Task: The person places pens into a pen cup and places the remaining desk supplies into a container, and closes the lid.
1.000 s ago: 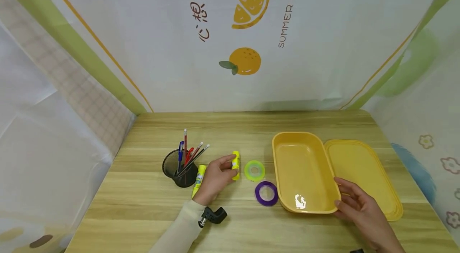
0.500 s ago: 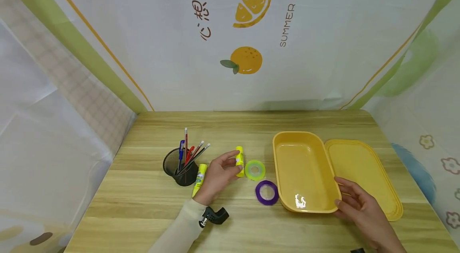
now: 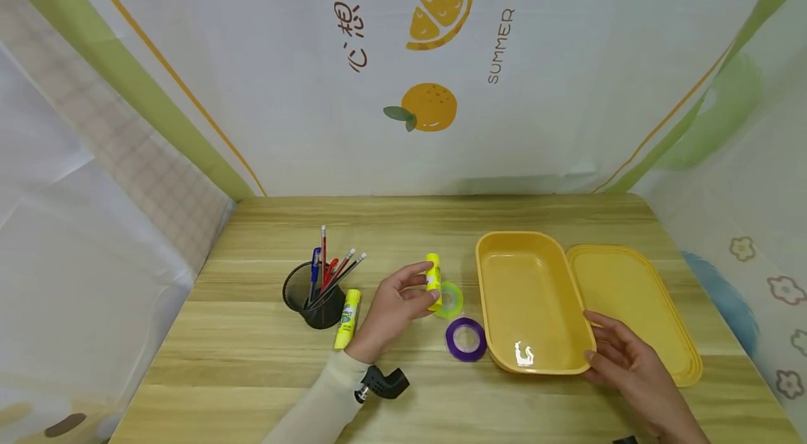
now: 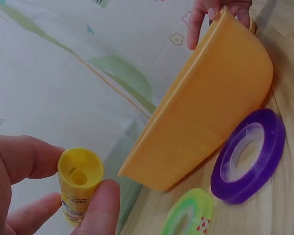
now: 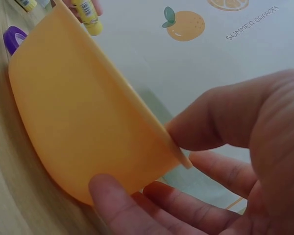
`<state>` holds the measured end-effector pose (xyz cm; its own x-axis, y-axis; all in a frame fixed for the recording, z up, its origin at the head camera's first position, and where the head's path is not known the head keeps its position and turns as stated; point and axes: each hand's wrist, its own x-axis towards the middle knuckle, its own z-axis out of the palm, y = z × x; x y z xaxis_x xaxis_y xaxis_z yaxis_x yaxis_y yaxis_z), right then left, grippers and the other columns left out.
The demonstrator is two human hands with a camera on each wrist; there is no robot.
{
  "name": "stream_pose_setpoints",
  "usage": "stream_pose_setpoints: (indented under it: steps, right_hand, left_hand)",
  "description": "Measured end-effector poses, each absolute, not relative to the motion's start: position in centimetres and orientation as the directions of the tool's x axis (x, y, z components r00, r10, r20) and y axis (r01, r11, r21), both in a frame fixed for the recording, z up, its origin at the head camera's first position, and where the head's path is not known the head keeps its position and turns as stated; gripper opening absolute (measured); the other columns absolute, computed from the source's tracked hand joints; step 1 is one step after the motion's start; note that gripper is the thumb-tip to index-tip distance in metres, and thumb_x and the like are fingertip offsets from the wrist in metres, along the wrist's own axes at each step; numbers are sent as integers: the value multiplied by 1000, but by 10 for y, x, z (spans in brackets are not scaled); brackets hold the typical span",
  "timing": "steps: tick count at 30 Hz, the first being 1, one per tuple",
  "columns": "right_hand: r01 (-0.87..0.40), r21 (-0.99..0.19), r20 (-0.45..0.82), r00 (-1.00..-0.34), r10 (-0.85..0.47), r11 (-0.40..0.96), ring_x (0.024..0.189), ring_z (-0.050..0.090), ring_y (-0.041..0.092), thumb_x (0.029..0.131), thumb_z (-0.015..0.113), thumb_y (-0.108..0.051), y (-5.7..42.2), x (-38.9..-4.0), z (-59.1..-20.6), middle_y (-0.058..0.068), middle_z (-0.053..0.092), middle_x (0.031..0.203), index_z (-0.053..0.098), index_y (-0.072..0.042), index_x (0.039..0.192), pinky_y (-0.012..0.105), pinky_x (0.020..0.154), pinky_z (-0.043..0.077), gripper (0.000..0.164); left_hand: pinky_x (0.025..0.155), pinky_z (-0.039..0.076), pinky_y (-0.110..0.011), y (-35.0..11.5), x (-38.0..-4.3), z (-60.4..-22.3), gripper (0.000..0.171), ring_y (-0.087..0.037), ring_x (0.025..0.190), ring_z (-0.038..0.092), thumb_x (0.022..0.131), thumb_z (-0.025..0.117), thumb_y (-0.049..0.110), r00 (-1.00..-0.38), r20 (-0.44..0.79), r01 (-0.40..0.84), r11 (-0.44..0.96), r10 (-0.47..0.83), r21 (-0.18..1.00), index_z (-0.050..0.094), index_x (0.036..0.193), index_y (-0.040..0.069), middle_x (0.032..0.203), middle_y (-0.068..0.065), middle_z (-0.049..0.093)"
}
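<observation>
My left hand [image 3: 392,309] pinches a yellow glue stick [image 3: 433,281] between thumb and fingers, raised over the table. In the left wrist view the hollow end of the glue stick [image 4: 79,169] faces the camera. Just beyond it, partly overlapped in the head view, is a green roll of tape [image 3: 454,300]. A purple roll of tape [image 3: 465,358] lies nearer, beside the yellow plastic box [image 3: 532,304], whose inside is bare. My right hand [image 3: 637,370] grips the box's near right corner, thumb at the rim and fingers against the outer wall [image 5: 103,137].
A second yellow glue stick [image 3: 347,319] lies left of my left wrist. Behind it stands a black mesh pen holder [image 3: 321,311] with pencils, a blue pen and something red-handled. The yellow lid [image 3: 633,304] lies flat right of the box. A printed curtain [image 3: 302,129] hangs behind the table.
My left hand has carried the glue stick to the right and slightly upward, from left of the green tape to over its left part. The right hand stays at the box corner.
</observation>
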<state>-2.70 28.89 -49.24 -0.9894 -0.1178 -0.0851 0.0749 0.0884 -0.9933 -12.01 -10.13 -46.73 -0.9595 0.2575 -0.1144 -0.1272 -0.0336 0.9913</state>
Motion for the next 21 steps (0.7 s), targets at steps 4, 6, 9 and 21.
stream_pose_setpoints:
  steps: [4, 6, 9, 21]
  right_hand:
    - [59, -995, -69, -990, -125, 80, 105, 73, 7, 104, 62, 3, 289, -26, -494, -12, 69, 126, 41, -5, 160, 38, 75, 66, 61]
    - [48, -997, -56, -990, -131, 68, 105, 73, 7, 104, 61, 4, 289, -26, -494, -11, 69, 126, 41, -5, 159, 38, 75, 66, 60]
    - [32, -998, -40, -989, -140, 59, 104, 73, 7, 104, 61, 5, 288, -26, -495, -10, 70, 125, 41, -5, 159, 38, 74, 66, 60]
    - [45, -997, -52, -992, -119, 57, 104, 74, 8, 103, 62, 4, 287, -26, -495, -7, 70, 125, 41, -5, 159, 38, 74, 66, 60]
  left_hand:
    - [87, 66, -40, -95, -118, -462, 54, -15, 102, 70, 97, 75, 8, -953, -89, -95, -8, 291, 995, 59, 149, 10, 133, -22, 59]
    - [88, 65, -43, -92, -117, -459, 54, -15, 101, 70, 97, 75, 8, -948, -78, -83, -1, 308, 997, 59, 149, 10, 135, -23, 58]
    - [87, 65, -42, -86, -115, -454, 54, -15, 102, 70, 97, 75, 10, -943, -64, -64, 12, 326, 998, 60, 148, 11, 137, -22, 58]
    - [85, 63, -29, -60, -113, -435, 52, -20, 108, 67, 95, 79, 22, -926, -40, -12, 77, 377, 997, 65, 144, 24, 136, -11, 63]
